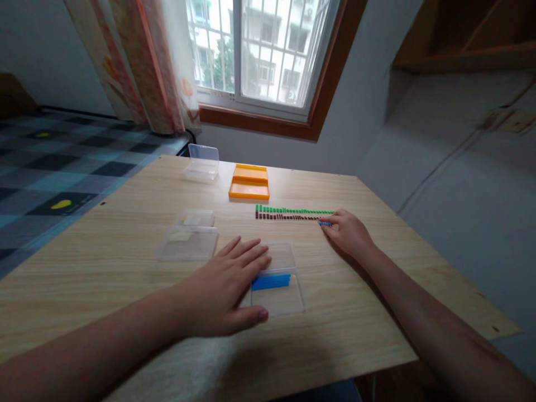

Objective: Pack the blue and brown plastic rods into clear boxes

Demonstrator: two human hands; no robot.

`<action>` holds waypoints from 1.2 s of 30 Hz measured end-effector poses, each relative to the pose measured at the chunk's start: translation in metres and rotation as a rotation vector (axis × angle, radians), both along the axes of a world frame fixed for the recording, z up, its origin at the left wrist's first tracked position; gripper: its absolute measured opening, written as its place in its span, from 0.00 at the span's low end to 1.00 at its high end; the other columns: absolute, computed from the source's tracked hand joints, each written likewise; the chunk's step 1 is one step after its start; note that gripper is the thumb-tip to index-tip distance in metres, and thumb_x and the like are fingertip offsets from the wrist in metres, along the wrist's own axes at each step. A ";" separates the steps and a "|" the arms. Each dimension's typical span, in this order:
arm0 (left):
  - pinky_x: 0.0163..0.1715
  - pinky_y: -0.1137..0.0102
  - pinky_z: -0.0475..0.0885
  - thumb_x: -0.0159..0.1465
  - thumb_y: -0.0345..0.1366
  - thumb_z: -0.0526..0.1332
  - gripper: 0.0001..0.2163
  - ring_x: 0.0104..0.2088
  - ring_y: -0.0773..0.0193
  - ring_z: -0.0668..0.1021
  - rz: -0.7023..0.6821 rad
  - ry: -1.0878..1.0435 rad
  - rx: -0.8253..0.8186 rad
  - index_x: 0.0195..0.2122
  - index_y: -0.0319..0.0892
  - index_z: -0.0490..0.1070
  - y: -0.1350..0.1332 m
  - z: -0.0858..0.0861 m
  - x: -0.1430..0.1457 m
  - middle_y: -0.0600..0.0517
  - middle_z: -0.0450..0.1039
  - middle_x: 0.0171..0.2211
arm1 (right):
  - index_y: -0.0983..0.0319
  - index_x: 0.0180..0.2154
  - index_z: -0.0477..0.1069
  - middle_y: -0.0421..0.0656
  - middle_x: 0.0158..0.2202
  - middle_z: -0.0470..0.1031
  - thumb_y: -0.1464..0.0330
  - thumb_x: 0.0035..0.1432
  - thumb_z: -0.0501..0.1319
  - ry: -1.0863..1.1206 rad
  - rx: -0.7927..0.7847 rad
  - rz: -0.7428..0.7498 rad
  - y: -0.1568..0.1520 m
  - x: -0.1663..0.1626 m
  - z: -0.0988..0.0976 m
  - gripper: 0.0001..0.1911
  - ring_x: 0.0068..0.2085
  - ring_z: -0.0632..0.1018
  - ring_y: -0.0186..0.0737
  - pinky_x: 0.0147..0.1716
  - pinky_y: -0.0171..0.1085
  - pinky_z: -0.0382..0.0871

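I see L hand (pixel 238 285) spread flat, nothing gripped, over edge of clear box (pixel 288 304) w/ blue strips (pixel 272 281) | R hand (pixel 343 228) pinched in at tiny blue bits (pixel 325 224), can't tell if held | bits beside brown row (pixel 268 216) | risk: R fingertips brush row, pcs skew

The camera on the person's head looks forward and down over a close table (pixel 104 251) to a window (pixel 272 53) at top middle.

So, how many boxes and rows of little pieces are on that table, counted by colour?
Clear boxes: 3
Orange box: 1
Green row: 1
Brown row: 1
Blue row, partly hidden by the right hand: 1
Total: 7
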State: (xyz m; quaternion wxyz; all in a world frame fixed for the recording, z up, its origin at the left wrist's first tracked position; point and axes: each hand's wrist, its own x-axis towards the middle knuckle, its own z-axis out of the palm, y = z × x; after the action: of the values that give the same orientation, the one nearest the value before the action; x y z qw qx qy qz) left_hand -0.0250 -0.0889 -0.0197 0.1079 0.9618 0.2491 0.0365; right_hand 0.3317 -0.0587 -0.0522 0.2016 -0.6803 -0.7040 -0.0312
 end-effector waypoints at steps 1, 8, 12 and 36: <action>0.69 0.37 0.49 0.66 0.58 0.61 0.38 0.72 0.35 0.58 0.000 0.007 -0.002 0.69 0.36 0.61 0.000 0.000 0.000 0.35 0.57 0.71 | 0.60 0.46 0.84 0.48 0.40 0.77 0.67 0.64 0.62 -0.011 0.003 -0.004 0.000 -0.001 0.000 0.13 0.42 0.77 0.46 0.42 0.40 0.68; 0.69 0.37 0.49 0.66 0.59 0.60 0.39 0.72 0.35 0.57 -0.003 0.026 0.000 0.70 0.36 0.60 0.001 0.001 0.002 0.35 0.56 0.72 | 0.59 0.41 0.85 0.48 0.40 0.77 0.67 0.65 0.62 -0.044 -0.004 0.027 -0.001 -0.005 0.002 0.11 0.44 0.76 0.47 0.43 0.41 0.68; 0.69 0.37 0.49 0.66 0.59 0.61 0.38 0.72 0.35 0.58 -0.006 -0.012 0.001 0.69 0.37 0.61 0.001 -0.001 0.001 0.35 0.57 0.71 | 0.59 0.38 0.85 0.48 0.40 0.78 0.67 0.64 0.62 -0.029 -0.036 0.094 -0.007 -0.010 0.007 0.10 0.43 0.76 0.46 0.44 0.42 0.67; 0.69 0.37 0.48 0.65 0.59 0.61 0.39 0.72 0.34 0.57 0.004 0.001 -0.008 0.70 0.37 0.61 0.000 -0.001 0.002 0.35 0.57 0.71 | 0.60 0.33 0.83 0.44 0.33 0.78 0.74 0.59 0.63 0.152 -0.222 0.324 -0.035 -0.037 0.021 0.09 0.37 0.76 0.42 0.39 0.40 0.67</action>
State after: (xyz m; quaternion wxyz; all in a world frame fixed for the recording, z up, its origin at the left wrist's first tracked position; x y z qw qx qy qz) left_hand -0.0229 -0.0889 -0.0207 0.1114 0.9609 0.2511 0.0355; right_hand 0.2950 -0.0933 -0.0311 0.1802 -0.5768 -0.7860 0.1306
